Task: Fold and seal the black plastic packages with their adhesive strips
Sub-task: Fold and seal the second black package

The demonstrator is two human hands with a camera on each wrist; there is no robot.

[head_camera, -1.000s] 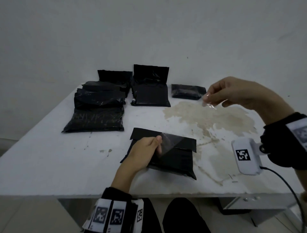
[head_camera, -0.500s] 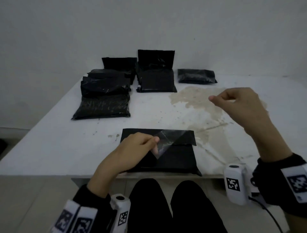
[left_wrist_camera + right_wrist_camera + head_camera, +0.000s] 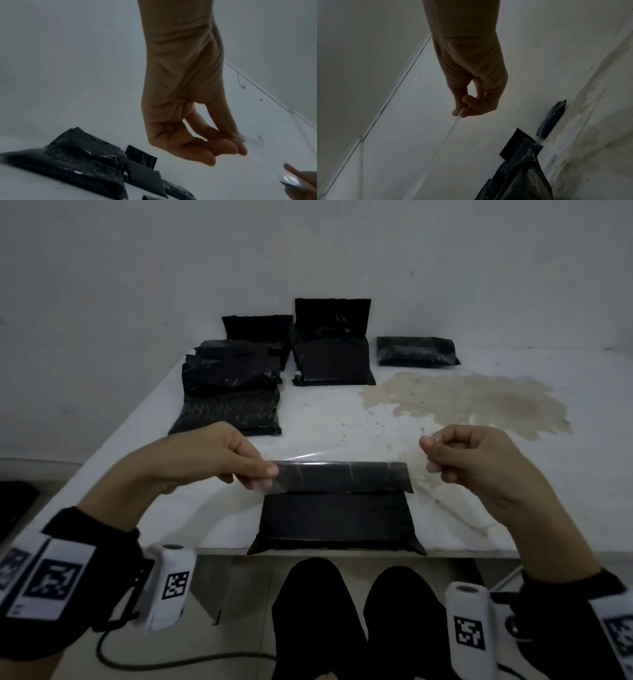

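In the head view, a black plastic package (image 3: 337, 517) is lying at the lower centre of the frame, at the near edge of the white tabletop (image 3: 342, 419), with its flap (image 3: 346, 477) lying open on the far side. The left hand (image 3: 202, 460) is pinching one end of a clear strip (image 3: 308, 462) at the flap's left corner, and the right hand (image 3: 479, 463) is pinching the other end just right of the flap, so the strip is stretching between the two sets of fingers above the flap. More black packages are sitting in the upper centre: a stack (image 3: 229, 388), an open one (image 3: 332, 354), and a small one (image 3: 416, 351) beside a brown stain (image 3: 472, 402).

In the left wrist view, the left hand (image 3: 188, 115) is pressing thumb against fingertips (image 3: 236, 136) at centre right; the film there is blurred. The stack (image 3: 77, 159) is filling the lower left.

In the right wrist view, the right hand (image 3: 471, 81) is nipping the strip (image 3: 440, 146), which is running down-left from its fingers. Packages are lying at lower right.
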